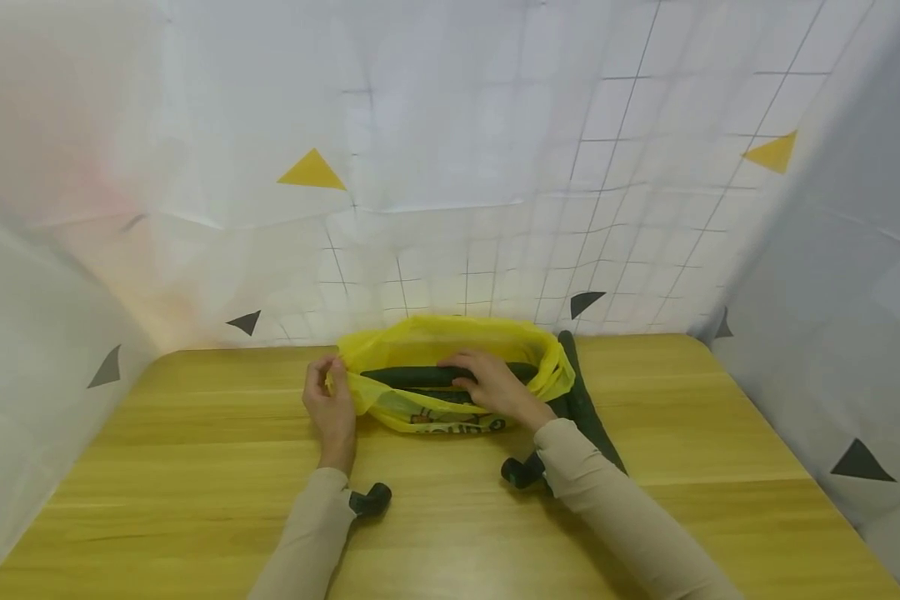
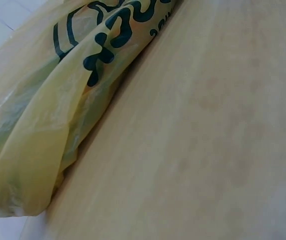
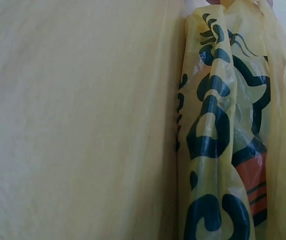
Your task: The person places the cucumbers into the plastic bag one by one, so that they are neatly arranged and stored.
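Observation:
A yellow plastic bag (image 1: 450, 337) with dark print lies open on the wooden table (image 1: 195, 433), near the back wall. Inside it lie dark green cucumbers (image 1: 405, 377). My left hand (image 1: 332, 400) pinches the bag's left rim between thumb and fingers. My right hand (image 1: 491, 382) reaches into the opening, its fingers curled over the top cucumber. In the left wrist view, the bag (image 2: 47, 110) fills the upper left beside the table (image 2: 208, 140). The right wrist view shows the printed side of the bag (image 3: 223, 150) on the table (image 3: 82, 125). Neither hand shows in the wrist views.
Another long dark green cucumber (image 1: 587, 400) lies on the table just right of the bag, partly behind my right sleeve. White gridded sheets with yellow and dark triangles wall in the table at the back and on both sides.

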Demonstrator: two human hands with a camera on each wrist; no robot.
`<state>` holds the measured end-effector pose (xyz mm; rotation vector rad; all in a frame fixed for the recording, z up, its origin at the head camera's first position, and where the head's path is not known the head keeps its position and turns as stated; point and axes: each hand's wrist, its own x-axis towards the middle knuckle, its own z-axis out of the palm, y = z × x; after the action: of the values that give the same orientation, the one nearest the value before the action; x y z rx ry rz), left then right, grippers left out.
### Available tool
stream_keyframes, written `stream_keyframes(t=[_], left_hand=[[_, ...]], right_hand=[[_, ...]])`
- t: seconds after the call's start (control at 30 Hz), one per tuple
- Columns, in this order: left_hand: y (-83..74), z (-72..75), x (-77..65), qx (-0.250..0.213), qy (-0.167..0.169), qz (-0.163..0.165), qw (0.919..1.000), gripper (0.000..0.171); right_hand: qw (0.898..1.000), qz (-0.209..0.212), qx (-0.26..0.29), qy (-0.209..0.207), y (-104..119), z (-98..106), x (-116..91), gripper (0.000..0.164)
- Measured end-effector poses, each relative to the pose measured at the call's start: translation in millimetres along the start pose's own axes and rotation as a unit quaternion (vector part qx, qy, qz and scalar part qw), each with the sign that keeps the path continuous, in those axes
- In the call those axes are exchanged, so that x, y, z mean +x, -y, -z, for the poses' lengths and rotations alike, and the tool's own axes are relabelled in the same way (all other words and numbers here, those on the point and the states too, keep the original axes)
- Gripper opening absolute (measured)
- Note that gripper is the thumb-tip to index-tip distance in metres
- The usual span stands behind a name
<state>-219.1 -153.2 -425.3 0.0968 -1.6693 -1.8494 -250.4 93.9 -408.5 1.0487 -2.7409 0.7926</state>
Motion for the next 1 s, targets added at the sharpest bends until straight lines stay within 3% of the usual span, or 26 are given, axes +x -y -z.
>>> stream_keyframes(t=[0.27,1.0], left_hand=[[-0.2,0.7,-0.3,-0.011,0.003,0.012,0.9999,0.026],[-0.1,1.2,-0.8,0.017,0.007,0.024,0.9996,0.026]], right_hand=[[1.000,-0.003,-0.004,-0.004,0.0,-1.8,1.9,0.034],[0.999,-0.029,0.020,0.014,-4.3,-8.9,5.8,0.032]])
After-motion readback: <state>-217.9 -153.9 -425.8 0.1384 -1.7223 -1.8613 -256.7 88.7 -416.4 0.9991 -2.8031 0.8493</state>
